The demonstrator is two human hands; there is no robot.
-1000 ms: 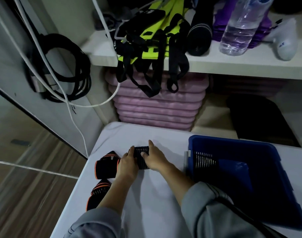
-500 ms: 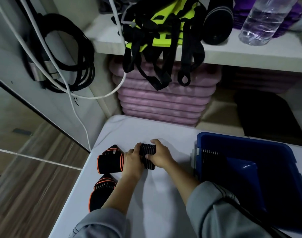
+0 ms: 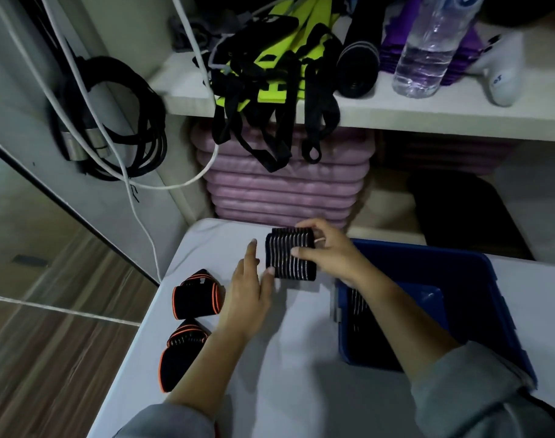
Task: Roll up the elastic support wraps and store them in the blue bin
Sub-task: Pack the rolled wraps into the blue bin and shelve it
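R hand [image 3: 331,257]: grips roll [image 3: 289,259], thumb on near face, fingers over far end.
Roll: black w/ grey stripes, by table's [image 3: 285,358] far edge, just left of bin [image 3: 427,249].
L hand [image 3: 249,289]: open, fingers straight, thumb tip at roll's near-left corner.
Bin: blue, table's right side; striped wrap [image 3: 358,303] inside, against left wall.
Orange wrap [image 3: 197,294]: near table's left edge; 2nd orange wrap [image 3: 181,352] just nearer, same edge.
Shelf [image 3: 427,112]: behind table; bottle [image 3: 431,49] on it, straps [image 3: 270,74] hang over its front.
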